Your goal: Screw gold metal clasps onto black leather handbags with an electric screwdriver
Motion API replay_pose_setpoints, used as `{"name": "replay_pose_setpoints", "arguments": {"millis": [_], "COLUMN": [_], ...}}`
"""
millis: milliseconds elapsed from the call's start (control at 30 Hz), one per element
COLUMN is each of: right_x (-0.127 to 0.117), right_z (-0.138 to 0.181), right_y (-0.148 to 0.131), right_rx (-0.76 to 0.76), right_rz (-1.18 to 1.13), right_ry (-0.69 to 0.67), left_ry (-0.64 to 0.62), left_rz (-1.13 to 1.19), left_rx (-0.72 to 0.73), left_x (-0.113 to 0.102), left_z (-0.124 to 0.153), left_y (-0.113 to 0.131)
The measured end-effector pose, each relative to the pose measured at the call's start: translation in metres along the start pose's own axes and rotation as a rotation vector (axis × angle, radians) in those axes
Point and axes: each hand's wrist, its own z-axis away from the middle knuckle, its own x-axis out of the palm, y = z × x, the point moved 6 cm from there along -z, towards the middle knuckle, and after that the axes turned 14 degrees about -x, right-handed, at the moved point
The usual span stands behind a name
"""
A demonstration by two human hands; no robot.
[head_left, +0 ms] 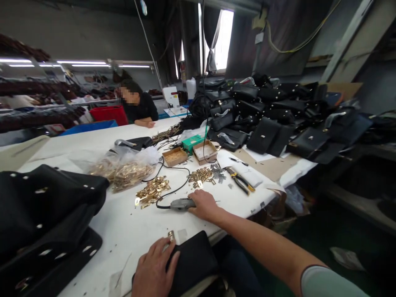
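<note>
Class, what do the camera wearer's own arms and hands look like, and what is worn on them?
No gloves or rings show on the left hand or right hand. The right arm has a short, pale greenish sleeve with a thin dark edge; any left sleeve is out of frame.

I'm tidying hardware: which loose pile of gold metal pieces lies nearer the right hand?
The gold metal pile beyond the right hand, beside grey metal plates; the other gold pile lies farther left.

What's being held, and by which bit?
The right hand holds the grey elongated tool by its end opposite the black cord. The left hand lies on a black leather-like piece; grip unclear.
</note>
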Motion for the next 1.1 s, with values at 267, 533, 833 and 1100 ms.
{"name": "replay_pose_setpoints", "arguments": {"millis": [267,533,833,1100], "right_x": [-0.089,-0.15,-0.129,-0.126], "right_z": [0.055,0.124,0.109,0.111], "right_y": [0.092,0.228,0.265,0.277], "right_rx": [0.314,0.739,0.812,0.929], "right_rz": [0.177,0.254,0.164,0.128], "right_ry": [0.215,0.08,-0.009,0.032], "left_ry": [0.041,0.011,0.096,0.146], "left_rz": [-0.004,0.0,-0.006,-0.007], "left_rx": [0.01,-0.005,0.027,0.075], "left_x": [-0.003,-0.003,0.002,-0.002], "left_z": [0.002,0.0,0.002,0.003], "left_y": [0.001,0.0,-0.002,0.001]}}
